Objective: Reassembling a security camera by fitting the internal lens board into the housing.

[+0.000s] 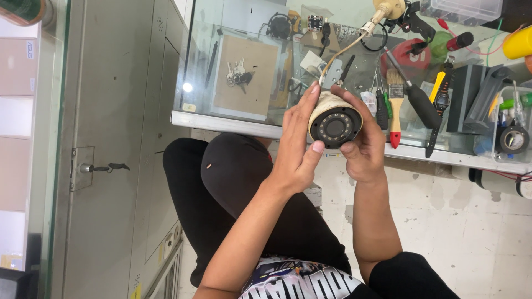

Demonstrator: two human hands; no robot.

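while both hands grip it, one round camera (334, 123) sits just above the near edge of the glass table (221, 120), its dark lens face ringed with small lights. the left hand (299, 149) closes on the left side; the right hand (363, 141) closes on the right. one cable (339, 55) runs from the camera across the table. on the glass lie one bunch of keys (237, 73), one paintbrush (395, 105) with a red handle, and one black roll of tape (514, 138).
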